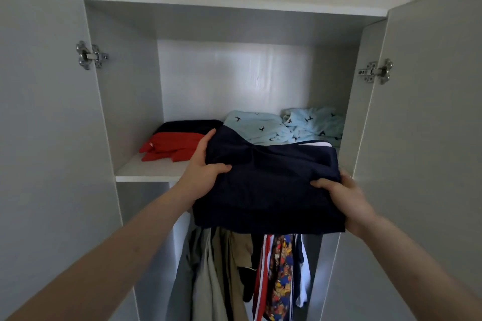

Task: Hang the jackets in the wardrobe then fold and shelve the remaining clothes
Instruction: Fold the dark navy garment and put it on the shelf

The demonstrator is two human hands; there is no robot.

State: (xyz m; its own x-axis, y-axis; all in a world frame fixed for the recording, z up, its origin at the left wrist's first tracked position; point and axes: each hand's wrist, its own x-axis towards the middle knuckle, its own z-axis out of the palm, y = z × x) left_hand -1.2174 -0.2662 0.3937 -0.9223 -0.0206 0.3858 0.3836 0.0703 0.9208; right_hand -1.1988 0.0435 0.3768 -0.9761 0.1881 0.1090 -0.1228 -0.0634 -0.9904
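A folded dark navy garment is held up in front of the wardrobe's upper shelf, its far edge over the shelf's front. My left hand grips its left edge, thumb on top. My right hand grips its right near corner, thumb on top and fingers hidden beneath. On the shelf lie a folded red garment with a dark one behind it, and two light blue patterned garments to the right. Hung jackets and clothes show below the shelf.
Both wardrobe doors stand open, the left door and the right door, with metal hinges. The bare part of the shelf is at its front left.
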